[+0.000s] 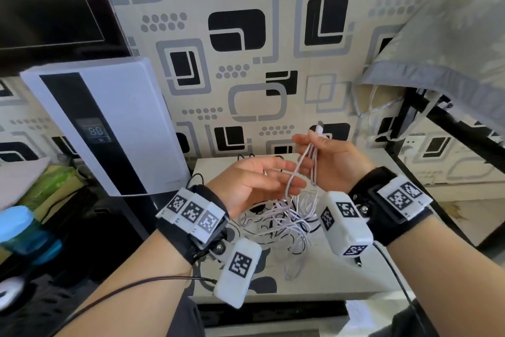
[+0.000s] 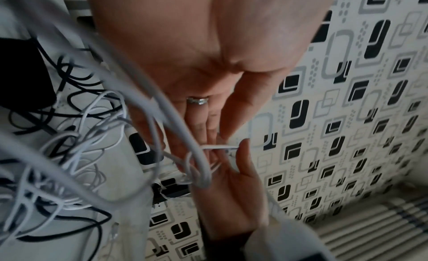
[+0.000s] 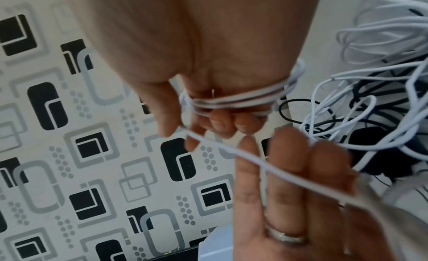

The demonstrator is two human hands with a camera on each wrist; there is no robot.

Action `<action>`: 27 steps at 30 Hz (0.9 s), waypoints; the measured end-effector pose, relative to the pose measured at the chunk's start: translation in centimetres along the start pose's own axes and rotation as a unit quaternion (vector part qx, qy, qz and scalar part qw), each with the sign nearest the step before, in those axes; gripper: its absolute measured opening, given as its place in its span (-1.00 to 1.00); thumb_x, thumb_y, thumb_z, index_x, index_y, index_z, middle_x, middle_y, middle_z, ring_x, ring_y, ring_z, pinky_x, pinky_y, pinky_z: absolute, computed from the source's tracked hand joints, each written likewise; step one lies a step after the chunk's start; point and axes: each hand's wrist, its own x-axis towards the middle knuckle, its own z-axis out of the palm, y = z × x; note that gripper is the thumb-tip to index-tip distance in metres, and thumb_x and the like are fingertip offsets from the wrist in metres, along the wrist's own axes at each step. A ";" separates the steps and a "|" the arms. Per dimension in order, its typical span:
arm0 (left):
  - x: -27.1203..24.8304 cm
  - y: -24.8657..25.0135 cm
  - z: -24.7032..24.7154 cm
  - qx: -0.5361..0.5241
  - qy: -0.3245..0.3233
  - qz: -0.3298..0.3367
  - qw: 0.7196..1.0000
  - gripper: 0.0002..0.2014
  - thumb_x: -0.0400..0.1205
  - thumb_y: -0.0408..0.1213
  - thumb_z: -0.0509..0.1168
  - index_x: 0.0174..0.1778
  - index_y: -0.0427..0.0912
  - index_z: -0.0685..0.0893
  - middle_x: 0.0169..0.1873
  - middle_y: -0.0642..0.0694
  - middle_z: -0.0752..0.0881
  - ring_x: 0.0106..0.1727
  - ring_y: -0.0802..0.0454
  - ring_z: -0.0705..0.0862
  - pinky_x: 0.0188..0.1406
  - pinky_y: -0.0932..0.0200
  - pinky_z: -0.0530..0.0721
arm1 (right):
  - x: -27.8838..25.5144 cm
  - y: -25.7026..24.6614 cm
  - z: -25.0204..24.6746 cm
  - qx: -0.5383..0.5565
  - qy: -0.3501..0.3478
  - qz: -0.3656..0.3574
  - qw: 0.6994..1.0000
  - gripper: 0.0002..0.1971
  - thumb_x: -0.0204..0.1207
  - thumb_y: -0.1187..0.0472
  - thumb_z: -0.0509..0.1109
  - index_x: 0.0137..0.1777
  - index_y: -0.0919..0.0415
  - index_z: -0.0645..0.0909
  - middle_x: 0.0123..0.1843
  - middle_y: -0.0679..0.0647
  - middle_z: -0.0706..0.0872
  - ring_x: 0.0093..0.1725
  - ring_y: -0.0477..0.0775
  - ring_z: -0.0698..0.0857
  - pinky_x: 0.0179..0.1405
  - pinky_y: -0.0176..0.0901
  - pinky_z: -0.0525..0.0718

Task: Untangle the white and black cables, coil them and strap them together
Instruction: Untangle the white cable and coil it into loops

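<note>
R hand (image 1: 332, 157) grips white cable (image 1: 311, 157) loops, plug end up toward the wall.
L hand (image 1: 255, 182), fingers straight, one strand across them; strands hang down to white+black cable (image 2: 76, 78) tangle mid-table (image 1: 314, 276).

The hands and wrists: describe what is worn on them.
Both forearms are bare, with no sleeves. Each wrist carries a black strap bearing white blocks printed with black-and-white square markers, and a white camera box with more markers hangs off each strap on a metal joint. A thin black lead runs back along each forearm. The left hand wears a silver ring.
</note>
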 end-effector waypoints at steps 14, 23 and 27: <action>0.0 0.4 -0.2 0.008 -0.075 0.001 0.997 -0.30 0.43 0.07 0.44 0.39 -0.34 0.58 0.12 -0.25 0.65 0.01 -0.09 0.58 -0.19 0.15 0.59 | -1.3 -2.7 -0.2 0.144 0.043 -0.138 0.979 -0.42 0.68 -0.08 0.01 -0.53 0.12 0.53 -0.57 -0.03 0.47 -0.48 -0.02 0.62 -0.37 -0.26 0.69; -0.4 0.6 -1.6 0.091 0.103 0.082 0.987 -0.87 0.55 -0.18 0.43 -0.14 -0.15 0.81 -0.52 0.04 0.40 -0.53 0.14 0.27 -0.50 0.26 0.23 | -1.4 -5.8 -5.2 0.249 0.069 -0.180 0.949 -0.39 0.71 -0.04 0.01 -0.61 0.08 0.43 -0.69 -0.09 0.28 -0.69 -0.10 0.25 -0.68 -0.35 0.29; -0.5 0.9 -2.8 0.102 0.299 0.106 0.943 -0.73 0.68 -0.29 0.28 -0.31 -0.10 0.77 -0.62 0.11 0.37 -0.59 0.15 0.27 -0.57 0.30 0.30 | -1.4 -6.3 -6.5 0.253 0.053 -0.181 0.949 -0.47 0.64 0.03 0.13 -0.61 0.10 0.45 -0.71 -0.08 0.28 -0.71 -0.08 0.24 -0.74 -0.30 0.28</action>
